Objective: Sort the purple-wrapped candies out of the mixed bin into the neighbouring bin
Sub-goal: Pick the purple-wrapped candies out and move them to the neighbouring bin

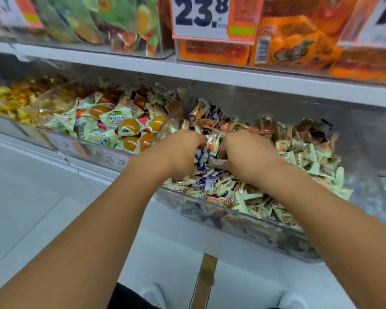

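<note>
Both hands deep in the mixed bin (243,221): left hand (178,152) and right hand (246,151) have fingers curled into wrappers. I can't tell what's pinched. I'd rake cream wrappers aside, lifting only purple-wrapped candies (201,156) between the hands.

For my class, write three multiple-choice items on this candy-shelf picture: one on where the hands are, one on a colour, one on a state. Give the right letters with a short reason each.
1. Where are both hands?
A. In the clear bin of mixed small candies
B. In the bin of orange jelly cups
C. On the upper shelf

2. What colour are the large digits on the price sign above?
A. Red
B. Dark blue
C. Green

3. How do the fingers lie?
A. Flat and spread on the bin's rim
B. Curled down into the candies
C. Pointing up at the sign

Answers: 1 A, the left hand and right hand sit in the mixed bin, right of the jelly cups. 2 B, the price sign reads 23.8 in dark blue. 3 B, both hands' fingers bend into the candies between them.
</note>
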{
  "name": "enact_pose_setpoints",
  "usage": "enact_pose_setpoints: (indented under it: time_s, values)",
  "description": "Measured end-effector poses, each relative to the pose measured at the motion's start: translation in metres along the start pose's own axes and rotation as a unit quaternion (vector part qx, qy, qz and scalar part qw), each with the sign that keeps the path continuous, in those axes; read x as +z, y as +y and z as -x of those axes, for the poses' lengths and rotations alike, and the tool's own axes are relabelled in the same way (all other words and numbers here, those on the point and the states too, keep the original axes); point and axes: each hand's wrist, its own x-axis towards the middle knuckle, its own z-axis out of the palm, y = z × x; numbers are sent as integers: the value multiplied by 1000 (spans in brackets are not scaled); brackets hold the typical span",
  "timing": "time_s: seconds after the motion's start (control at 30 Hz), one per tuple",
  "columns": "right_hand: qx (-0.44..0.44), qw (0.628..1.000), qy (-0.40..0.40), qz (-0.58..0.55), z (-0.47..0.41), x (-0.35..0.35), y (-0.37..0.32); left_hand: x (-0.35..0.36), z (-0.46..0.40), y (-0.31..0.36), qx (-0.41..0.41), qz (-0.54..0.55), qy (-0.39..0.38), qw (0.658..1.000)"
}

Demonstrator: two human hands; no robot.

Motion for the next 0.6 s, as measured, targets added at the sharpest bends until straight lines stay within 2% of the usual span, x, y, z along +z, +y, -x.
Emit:
enact_pose_setpoints:
  time_s: [0.1,0.2,0.3,0.37,0.47,0.6]
  values:
    - [-37,989,-87,-116,5,-27,16,-4,2,-3,-9,28,-12,999]
    - [-82,976,-168,-114,17,-29,18,0,8,-5,3,33,-9,999]
    - [-79,978,-175,-87,18,-20,16,-1,8,-2,-3,39,-30,999]
    - [-61,977,-171,-111,14,-30,20,-6,2,0,7,42,-46,998]
    - [-29,988,-71,-137,4,-37,28,-6,-12,3,29,35,-69,997]
    - [15,987,-115,-112,-12,-21,21,-5,-25,2,5,61,-156,986]
